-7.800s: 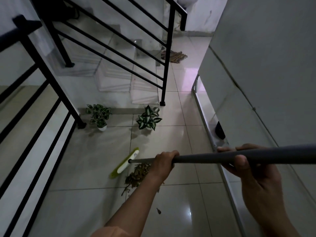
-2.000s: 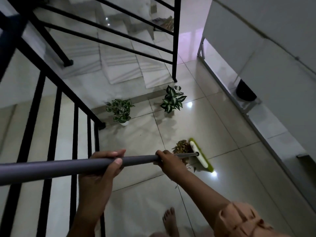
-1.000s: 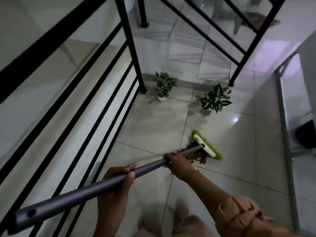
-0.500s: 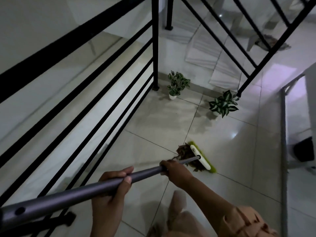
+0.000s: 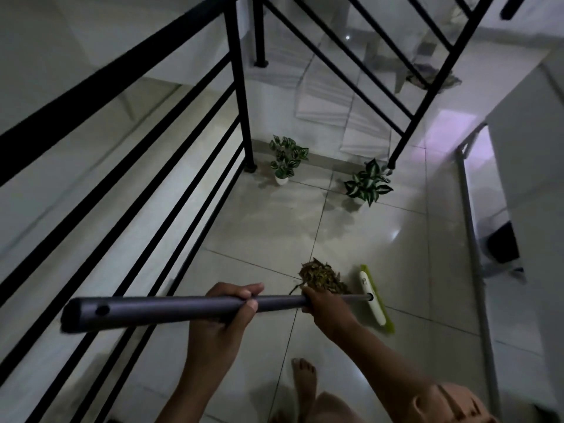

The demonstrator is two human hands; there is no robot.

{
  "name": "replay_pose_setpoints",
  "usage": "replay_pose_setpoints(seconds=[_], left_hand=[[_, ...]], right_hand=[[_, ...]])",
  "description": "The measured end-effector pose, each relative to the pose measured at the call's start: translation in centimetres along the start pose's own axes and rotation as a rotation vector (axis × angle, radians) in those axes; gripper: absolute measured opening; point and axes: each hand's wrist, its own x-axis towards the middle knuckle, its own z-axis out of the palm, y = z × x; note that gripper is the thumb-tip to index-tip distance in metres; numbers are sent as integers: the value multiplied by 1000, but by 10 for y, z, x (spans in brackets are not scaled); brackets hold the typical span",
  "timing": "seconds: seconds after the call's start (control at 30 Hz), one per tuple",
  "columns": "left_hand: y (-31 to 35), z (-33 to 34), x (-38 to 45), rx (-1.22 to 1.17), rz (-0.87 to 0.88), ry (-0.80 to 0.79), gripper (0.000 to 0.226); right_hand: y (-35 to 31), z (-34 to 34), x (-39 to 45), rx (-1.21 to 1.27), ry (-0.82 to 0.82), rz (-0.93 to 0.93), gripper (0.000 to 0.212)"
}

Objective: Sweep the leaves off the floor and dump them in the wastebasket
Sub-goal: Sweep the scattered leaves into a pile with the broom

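I hold a broom by its long grey handle [image 5: 158,311]. My left hand [image 5: 227,319] grips the handle near its upper end. My right hand [image 5: 325,309] grips it lower down, close to the head. The green and white broom head [image 5: 374,299] rests on the tiled floor. A pile of dry brown leaves [image 5: 320,276] lies just left of the head, touching my right hand's far side. A black wastebasket [image 5: 503,242] stands at the right, by the white wall.
A black metal railing [image 5: 171,166] runs along the left. Two small potted plants [image 5: 285,158] [image 5: 367,183] stand on the floor ahead, before the white stairs [image 5: 323,99]. A metal door track [image 5: 473,239] runs on the right. My bare foot [image 5: 303,383] is below.
The broom head and leaf pile have come nearer to me along the floor. The handle now lies almost level across the view, and my bare foot shows below.
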Motion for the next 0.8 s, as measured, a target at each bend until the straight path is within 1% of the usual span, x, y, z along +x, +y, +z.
replay_pose_setpoints(seconds=[0.1, 0.23, 0.33, 0.47, 0.53, 0.63, 0.8], left_hand=[[9, 11, 29, 89, 31, -58, 19], [31, 15, 59, 138, 53, -84, 31], [48, 19, 76, 168, 77, -95, 35], [70, 15, 98, 193, 107, -121, 47], [76, 17, 106, 182, 141, -108, 46], [76, 38, 114, 156, 148, -101, 36], [70, 70, 133, 157, 90, -207, 35]], right_hand=[[6, -5, 10, 59, 24, 39, 25], [1, -17, 28, 123, 65, 6, 25], [-5, -34, 41, 104, 96, -22, 28], [-12, -62, 53, 46, 127, -75, 29], [-11, -74, 57, 37, 142, -76, 29], [2, -83, 58, 58, 144, -22, 28], [22, -91, 55, 150, 175, 115, 25]])
